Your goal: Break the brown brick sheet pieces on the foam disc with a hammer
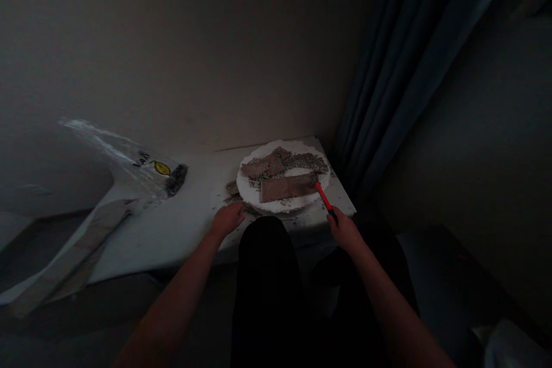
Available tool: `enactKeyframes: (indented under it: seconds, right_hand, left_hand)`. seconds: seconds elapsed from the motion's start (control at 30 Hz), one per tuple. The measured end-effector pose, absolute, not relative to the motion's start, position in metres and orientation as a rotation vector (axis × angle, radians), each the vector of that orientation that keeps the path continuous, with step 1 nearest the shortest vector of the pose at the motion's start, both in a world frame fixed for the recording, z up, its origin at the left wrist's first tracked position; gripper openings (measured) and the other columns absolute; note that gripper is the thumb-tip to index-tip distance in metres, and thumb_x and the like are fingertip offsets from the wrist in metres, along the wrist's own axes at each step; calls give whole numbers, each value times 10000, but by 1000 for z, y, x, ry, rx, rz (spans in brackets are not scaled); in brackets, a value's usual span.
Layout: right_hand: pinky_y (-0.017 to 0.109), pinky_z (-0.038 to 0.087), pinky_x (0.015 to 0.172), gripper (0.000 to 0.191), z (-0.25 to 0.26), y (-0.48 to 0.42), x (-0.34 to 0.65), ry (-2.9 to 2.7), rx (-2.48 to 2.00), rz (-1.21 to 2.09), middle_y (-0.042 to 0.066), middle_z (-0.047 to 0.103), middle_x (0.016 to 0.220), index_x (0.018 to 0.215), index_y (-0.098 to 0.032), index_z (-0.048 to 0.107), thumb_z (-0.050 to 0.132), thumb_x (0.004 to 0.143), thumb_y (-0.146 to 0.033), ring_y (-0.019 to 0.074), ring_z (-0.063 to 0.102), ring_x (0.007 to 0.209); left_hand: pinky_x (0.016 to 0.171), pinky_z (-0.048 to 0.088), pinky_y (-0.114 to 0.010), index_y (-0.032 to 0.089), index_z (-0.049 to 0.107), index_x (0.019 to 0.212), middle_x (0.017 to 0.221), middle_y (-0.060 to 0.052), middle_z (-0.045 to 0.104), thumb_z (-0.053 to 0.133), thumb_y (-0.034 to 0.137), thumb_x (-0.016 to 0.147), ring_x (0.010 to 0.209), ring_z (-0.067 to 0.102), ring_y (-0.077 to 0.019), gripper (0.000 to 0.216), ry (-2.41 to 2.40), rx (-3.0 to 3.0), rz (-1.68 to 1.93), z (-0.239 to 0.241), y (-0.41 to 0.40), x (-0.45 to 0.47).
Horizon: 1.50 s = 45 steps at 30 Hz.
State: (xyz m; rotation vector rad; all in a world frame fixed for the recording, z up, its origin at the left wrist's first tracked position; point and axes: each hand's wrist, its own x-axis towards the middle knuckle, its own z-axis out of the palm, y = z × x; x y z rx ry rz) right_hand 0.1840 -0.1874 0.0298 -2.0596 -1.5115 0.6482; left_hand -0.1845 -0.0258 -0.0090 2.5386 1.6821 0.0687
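My right hand (344, 229) is wrapped round the black grip of a hammer (323, 196) with a red shaft. The hammer's head is at the right end of a flat, rectangular brown slab (284, 187), apparently touching it. The slab lies on a round white board (252, 200) with a rough edge. Behind it are broken brown pieces (265, 165) and a heap of grey-brown crumbs (308, 162). My left hand (228, 218) is closed beside the board's near left edge. Its fingertips are hidden, so any held thing cannot be made out.
The board stands on a white table (159, 236) against a wall. Brown fragments (233, 188) lie left of the board. Farther left are a clear plastic bag (142, 169) with dark bits inside and long flat strips (73, 259). A blue curtain (401, 69) hangs at right.
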Motion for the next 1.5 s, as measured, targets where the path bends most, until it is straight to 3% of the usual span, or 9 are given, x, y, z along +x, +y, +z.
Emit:
enactKeyframes:
  seconds: [0.17,0.3,0.53,0.83,1.5]
  right_hand:
    - [339,496,901,400,20,-184,189,-1444,-1921,757,129,746,1118,1354,-188,583,462,989,-299,266,684,1089]
    - [351,493,927,410,11,-184,193,-1400,-1829,807,141,730,1166,1349,-171,586,451,988,-310,272,666,1133]
    - [370,489,957,417,5,-185,200,-1337,-1752,878,119,734,1153,1356,-173,579,443,989,-317,260,673,1097]
    - [380,507,949,418,-4,-191,204,-1329,-1639,873,111,732,1173,1347,-185,588,454,988,-353,258,682,1071]
    - [414,487,999,425,-8,-191,205,-1335,-1662,871,122,707,1240,1350,-169,569,445,994,-364,261,660,1139]
  left_hand:
    - [822,495,-320,224,664,826,849,-44,675,564,277,809,832,637,-200,114,1362,2547,408,24,-24,-141]
    - [735,491,-278,204,705,843,785,-19,685,595,332,829,724,619,-158,169,1096,2427,459,44,-12,-70]
    - [757,489,-297,160,706,859,859,-73,730,585,312,889,779,649,-184,196,1351,2343,659,24,34,13]
    - [759,495,-273,160,719,846,821,-34,740,610,283,880,774,670,-174,168,1306,2072,868,-1,52,23]
    - [806,484,-294,180,702,867,888,-49,742,581,291,907,828,657,-186,169,1233,2247,835,-6,56,32]
